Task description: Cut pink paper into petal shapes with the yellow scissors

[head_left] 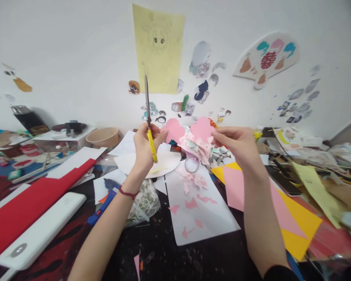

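My left hand [146,146] is raised and closed. It pinches a pink paper cutout [174,130] between thumb and fingers and also holds yellow-handled scissors [148,111], blades pointing up. On the other side, my right hand [234,138] pinches a second pink paper cutout [202,128] with a rounded, lobed edge. The two cutouts are held up side by side, a small gap between them. Below and behind them lies a heap of patterned pink paper scraps [197,148]. A white sheet [204,222] under my hands carries several small pink offcuts [191,203].
To the left are a blue glue gun [103,207], a bag of white cord [146,201], red paper [38,199] and a white elongated device [43,230]. Pink paper [235,187] and yellow paper [301,220] lie right, near a dark phone [282,181]. A wall [84,50] stands behind.
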{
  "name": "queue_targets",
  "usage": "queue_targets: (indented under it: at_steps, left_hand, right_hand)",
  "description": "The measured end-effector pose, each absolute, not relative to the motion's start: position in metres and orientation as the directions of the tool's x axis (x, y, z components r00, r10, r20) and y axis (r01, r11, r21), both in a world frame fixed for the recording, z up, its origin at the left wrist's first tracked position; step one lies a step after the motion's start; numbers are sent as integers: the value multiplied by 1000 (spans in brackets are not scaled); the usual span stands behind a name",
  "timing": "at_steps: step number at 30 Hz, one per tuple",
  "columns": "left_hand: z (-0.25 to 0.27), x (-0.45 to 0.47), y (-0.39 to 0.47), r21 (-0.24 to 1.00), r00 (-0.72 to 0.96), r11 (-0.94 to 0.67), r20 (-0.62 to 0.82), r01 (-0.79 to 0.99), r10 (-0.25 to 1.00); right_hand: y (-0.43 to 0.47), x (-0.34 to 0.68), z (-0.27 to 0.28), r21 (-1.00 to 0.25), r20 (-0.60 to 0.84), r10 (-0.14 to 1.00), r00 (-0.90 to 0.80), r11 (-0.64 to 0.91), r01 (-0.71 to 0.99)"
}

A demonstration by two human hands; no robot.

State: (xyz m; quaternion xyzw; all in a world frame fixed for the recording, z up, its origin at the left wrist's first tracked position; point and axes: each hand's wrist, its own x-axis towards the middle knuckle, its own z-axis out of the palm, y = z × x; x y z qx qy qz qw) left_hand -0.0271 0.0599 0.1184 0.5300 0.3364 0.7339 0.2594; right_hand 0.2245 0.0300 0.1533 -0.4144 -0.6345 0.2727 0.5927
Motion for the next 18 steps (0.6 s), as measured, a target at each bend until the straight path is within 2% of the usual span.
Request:
queue_targets:
  at_steps: [4,11,18]
  left_hand:
    - [125,-32,56,782,-293,-620,581,-58,760]
    - [139,-27,30,830,-207,-524,488,-192,848]
    - [132,-27,1,882,-185,-431,399,-191,898]
  right_hand:
    - [-4,220,165,-800,580,799,159,522,294]
    - [-9,208,143,-878,465,879,110,441,189]
    - [-22,192,125,-928,373,924,83,368,65]
